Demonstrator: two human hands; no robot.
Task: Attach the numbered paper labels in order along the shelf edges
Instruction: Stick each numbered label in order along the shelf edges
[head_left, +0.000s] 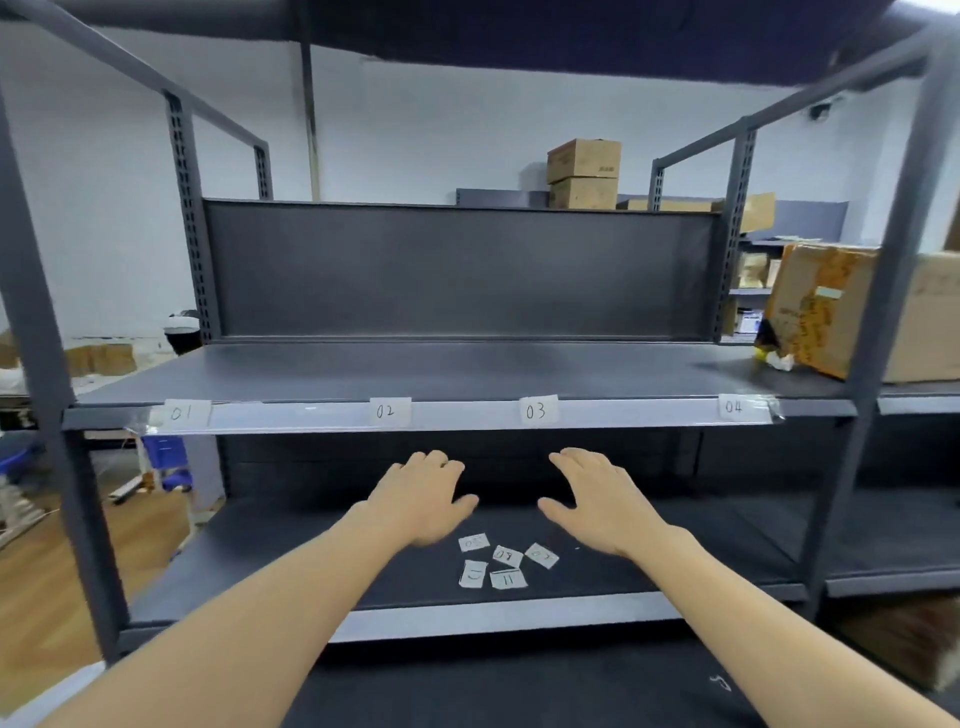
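1. Nearest to me, two bare forearms are reaching in over the front lip of the lower shelf (498, 616), palms down.
2. The left hand (423, 501) is hovering with its fingers loosely curled and nothing in its grip; the right hand (597, 501) is spreading wide, thumb out, its grip likewise holding nothing.
3. Just below and between the hands, five loose paper labels (506, 561) are lying in a small scatter on the lower shelf's dark deck, some turned or upside down. One is reading 11 (508, 579); another looks like 08 (506, 555); the rest I cannot read for certain.
4. These slips are looking very light and limp, the sort a breath could shift. I would judge a flat slide to the deck's edge or a fingernail under one corner works best, then a pinch at a margin so the handwritten number is not creasing.
5. Further up, the upper shelf edge (311, 415) is already carrying labels 01 (182, 413), 02 (387, 411), 03 (536, 410) and 04 (733, 406), spaced left to right under a clear strip.
6. By that, the next number belongs on the lower edge, which is showing no labels yet.
7. Beyond, cardboard boxes (584, 171) are standing against the far wall.
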